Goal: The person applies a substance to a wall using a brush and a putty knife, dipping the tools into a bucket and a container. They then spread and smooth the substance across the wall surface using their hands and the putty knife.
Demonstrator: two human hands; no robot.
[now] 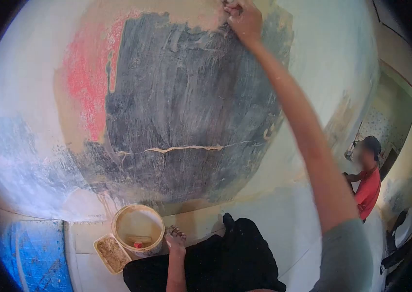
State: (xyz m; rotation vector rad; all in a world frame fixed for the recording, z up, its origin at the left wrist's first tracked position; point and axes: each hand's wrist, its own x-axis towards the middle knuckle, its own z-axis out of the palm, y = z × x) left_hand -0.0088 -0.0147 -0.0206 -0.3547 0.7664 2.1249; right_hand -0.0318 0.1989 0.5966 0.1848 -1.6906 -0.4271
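High on the wall, my right hand (246, 22) is closed, its fingertips against the upper edge of a dark grey patch (196, 92). Whatever it pinches is too small to make out. Low down, my left hand (175, 238) rests just right of a round bucket (159, 214), its fingers slightly apart and nothing visible in them. The bucket holds pale liquid and a small tool with a red part (138, 245). A jagged pale crack (184, 148) crosses the lower part of the patch.
A shallow tray (112, 253) of brownish material sits left of the bucket. Blue sheeting (40, 253) lies at lower left. On the right is a person in a red shirt (370, 190), near a doorway (388, 117). My dark-clothed legs (215, 263) are at the bottom.
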